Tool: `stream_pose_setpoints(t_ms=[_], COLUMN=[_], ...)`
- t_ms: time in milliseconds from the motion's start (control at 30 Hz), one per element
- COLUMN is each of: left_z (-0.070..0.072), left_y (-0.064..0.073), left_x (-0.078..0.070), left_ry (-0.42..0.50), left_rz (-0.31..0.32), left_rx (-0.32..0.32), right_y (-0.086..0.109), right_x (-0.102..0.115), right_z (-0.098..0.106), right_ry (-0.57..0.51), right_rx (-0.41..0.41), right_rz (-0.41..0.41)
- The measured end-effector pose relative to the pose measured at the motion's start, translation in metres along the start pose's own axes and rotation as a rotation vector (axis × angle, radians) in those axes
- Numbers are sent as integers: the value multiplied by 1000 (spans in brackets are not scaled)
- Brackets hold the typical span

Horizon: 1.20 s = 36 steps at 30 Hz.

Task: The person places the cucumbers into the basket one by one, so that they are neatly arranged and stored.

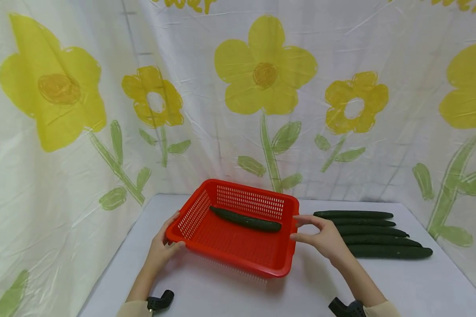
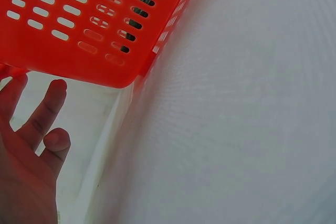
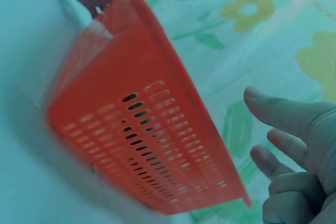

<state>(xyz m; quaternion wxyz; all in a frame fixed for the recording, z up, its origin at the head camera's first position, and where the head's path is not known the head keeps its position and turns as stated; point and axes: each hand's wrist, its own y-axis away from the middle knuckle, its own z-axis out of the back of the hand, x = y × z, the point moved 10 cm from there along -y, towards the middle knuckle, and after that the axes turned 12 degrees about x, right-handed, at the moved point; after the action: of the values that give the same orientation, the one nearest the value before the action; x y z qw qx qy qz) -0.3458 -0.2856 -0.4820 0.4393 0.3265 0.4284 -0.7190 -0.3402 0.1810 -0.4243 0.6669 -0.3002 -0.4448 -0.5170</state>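
— Where is the red plastic basket (image 1: 238, 261)?

— Between a person's two hands, at a white table (image 1: 222, 299). The left hand (image 1: 164, 251) grips its left end, thumb on the rim and fingers around the outside. The right hand (image 1: 321, 237) is just beside the right end, thumb and fingers parted; the right wrist view shows a gap between fingertips and rim.

— And the room around it?

— Tabletop stretches in front and to the left. Behind, the flower-printed curtain (image 1: 206, 145) hangs close by, past the table's far edge. To the right, five cucumbers (image 1: 388, 252) lie side by side, near the right hand.

— Which way does it point?

— The basket's long axis runs left to right, aslant, right end nearer the person. Inside, a single cucumber (image 1: 246, 219) lies near the back wall, roughly parallel, its thinner tip leftward.
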Motion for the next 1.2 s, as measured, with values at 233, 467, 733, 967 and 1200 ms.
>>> stream_pose_setpoints(t_ms=[233, 467, 733, 967, 1200], left_z=[-1, -1, 0, 0, 0], left_y=[-2, -3, 0, 3, 1], left_x=[0, 1, -1, 2, 1], left_ry=[-17, 5, 2, -9, 2], left_rz=[-2, -25, -12, 21, 5], left_rx=[3, 4, 1, -14, -5], right_y=[21, 26, 20, 25, 50], right_x=[-14, -26, -60, -97, -138], right_z=[8, 20, 45, 81, 132], right_ry=[23, 36, 25, 34, 91], right_rx=[-58, -83, -111, -140, -226], right_rz=[-5, -30, -47, -87, -175])
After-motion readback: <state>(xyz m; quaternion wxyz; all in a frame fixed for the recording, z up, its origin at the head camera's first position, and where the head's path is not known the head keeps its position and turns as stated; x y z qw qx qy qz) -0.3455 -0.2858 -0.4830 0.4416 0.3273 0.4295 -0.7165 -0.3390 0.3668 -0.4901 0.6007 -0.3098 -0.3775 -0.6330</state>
